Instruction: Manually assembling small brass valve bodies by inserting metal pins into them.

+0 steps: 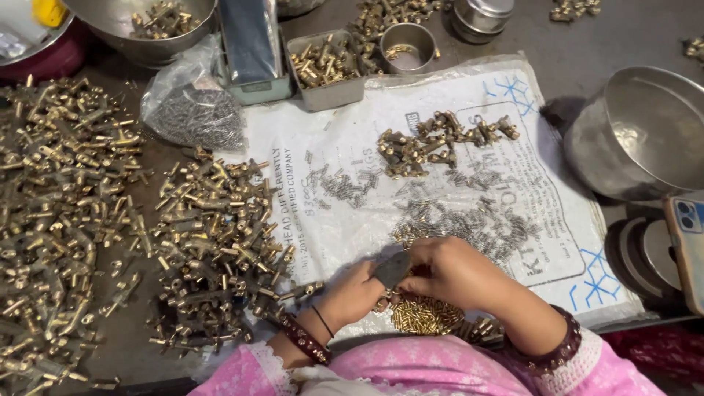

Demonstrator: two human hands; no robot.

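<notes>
The fingers (378,282) of the left hand (352,293) are pinched tight on a small dark gray bit (392,268), & the fingertips of the right hand (451,271) curl in & press on that same bit from the 3 o'clock side. Both hands meet just above a little heap of tiny gold pins (424,315), close to the body at 6 o'clock on the white printed sack (469,88).

What could go wrong: the bit is small & only held by fingertips, so I think it could slip & drop into the gold pins, then be hard to find. A bump from a wrist could also push the pins off the sack edge, since they sit near the lap. The thin gray screws (477,220) at 12 o'clock from the hands are loose & spread out, so a sleeve could sweep them around, I guess.

How it looks: the bit is flat-ish, dull gray, w/ a pointy end; can't tell more, the fingers hide most of it. The pins are shiny, short, all alike.

At 9 o'clock lies a big pile of brass parts (213,235). At 2 o'clock stands a steel bowl (645,132). A smaller brass bunch (433,143) sits at 12 o'clock.
</notes>
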